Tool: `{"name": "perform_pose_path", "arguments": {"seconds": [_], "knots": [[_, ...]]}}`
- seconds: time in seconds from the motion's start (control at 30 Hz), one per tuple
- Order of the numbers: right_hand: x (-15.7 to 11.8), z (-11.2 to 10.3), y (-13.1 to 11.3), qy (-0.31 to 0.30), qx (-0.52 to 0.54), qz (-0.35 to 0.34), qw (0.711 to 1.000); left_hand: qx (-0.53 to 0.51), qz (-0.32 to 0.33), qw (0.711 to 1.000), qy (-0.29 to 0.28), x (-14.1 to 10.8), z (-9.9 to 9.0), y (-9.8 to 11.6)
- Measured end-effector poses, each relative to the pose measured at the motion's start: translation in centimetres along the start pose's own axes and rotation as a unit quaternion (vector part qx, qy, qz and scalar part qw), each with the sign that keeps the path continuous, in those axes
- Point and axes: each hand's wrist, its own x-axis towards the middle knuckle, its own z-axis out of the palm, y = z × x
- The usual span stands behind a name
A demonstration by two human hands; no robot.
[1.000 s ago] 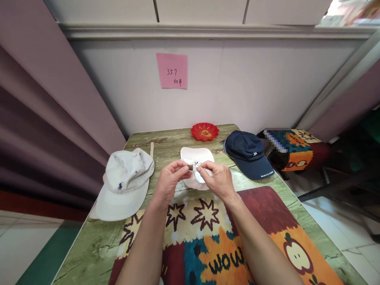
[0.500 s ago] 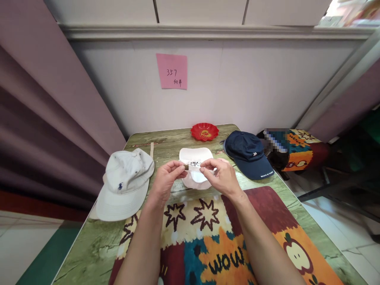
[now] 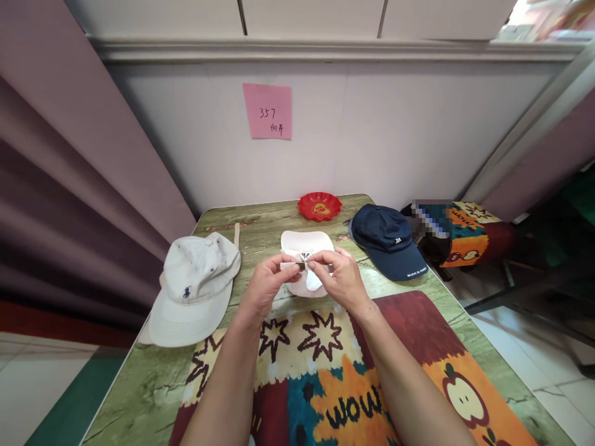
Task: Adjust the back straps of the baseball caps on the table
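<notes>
A small white cap with dark lettering lies at the middle of the table, its rear strap towards me. My left hand pinches the strap's left part, thumb in front and fingers behind. From the right, my right hand pinches the strap too, its fingertips almost touching those of the left. A small dark buckle piece shows between the two thumbs; whether the strap runs through it cannot be made out.
A light grey cap lies at the left and a navy cap at the right. Behind the white cap stands a red scalloped dish. A patterned mat covers the near part of the wooden-look table.
My hands have come closer together at the strap. A white strap end now sticks out over my left fingers, and the dark buckle piece sits between the thumbs.
</notes>
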Motion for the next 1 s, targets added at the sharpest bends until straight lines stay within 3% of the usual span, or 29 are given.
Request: {"name": "perform_pose_path", "arguments": {"seconds": [0.23,0.3,0.4,0.57,0.77,1.0], "knots": [[0.5,-3.0,1.9,0.085,0.053,0.032,0.994,-0.004,0.02,0.999,0.046,0.0,-1.2,0.3],[0.6,-4.1,2.5,0.073,0.058,0.023,0.995,-0.01,0.016,0.998,0.052,0.1,-1.7,0.3],[0.5,-4.8,2.9,0.006,0.043,0.001,0.999,-0.007,0.01,0.998,0.055,0.1,-2.3,0.3],[0.4,-3.3,2.2,-0.081,0.019,-0.014,0.996,0.005,0.016,0.999,0.037,0.0,-2.5,0.5],[0.3,-1.2,1.5,-0.062,0.012,0.031,0.997,0.007,0.023,1.0,0.019,0.0,-2.2,0.4],[0.3,-1.2,1.4,-0.055,0.017,0.014,0.998,0.01,0.015,0.999,0.027,0.0,-1.4,0.2]]}}
